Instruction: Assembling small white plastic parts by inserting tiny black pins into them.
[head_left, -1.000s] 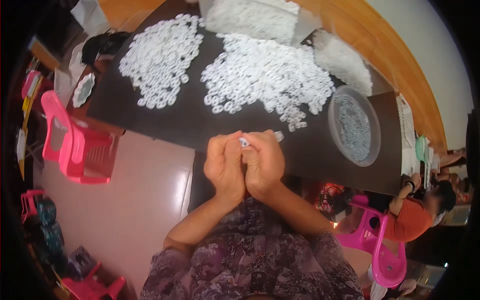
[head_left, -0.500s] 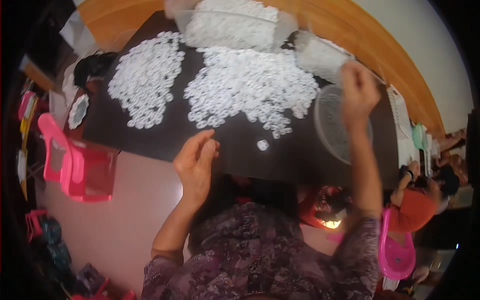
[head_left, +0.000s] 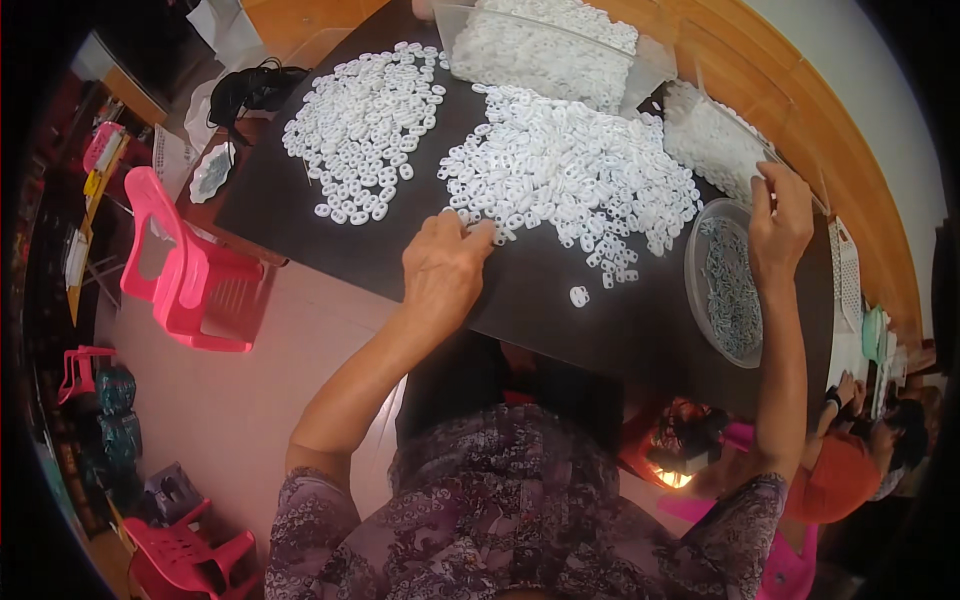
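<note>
My left hand [head_left: 445,262] reaches to the near left edge of the middle pile of small white plastic two-holed pieces [head_left: 560,165]. Its thumb and fingers close around one of those pieces at the pile's edge. Raised beside the round clear bowl [head_left: 697,300], my right hand [head_left: 780,222] has its fingers curled and thumb drawn in; whatever they hold is too small to make out. Small metal screws [head_left: 730,275] lie in that bowl. One white piece [head_left: 579,296] sits alone in front of the middle pile. A second pile of white pieces [head_left: 365,130] spreads to the left.
At the back stands a clear box [head_left: 655,85] full of white pieces, with another clear container [head_left: 715,135] right of it. Another person's fingertips [head_left: 424,9] show at the far edge. A pink chair [head_left: 185,265] stands left of the dark table [head_left: 400,255]; a person in orange [head_left: 838,478] sits at right.
My left hand has moved forward to the pile's edge and its fingers have closed there. My right hand stays near the bowl and clear container. The whole view has shifted and tilted.
</note>
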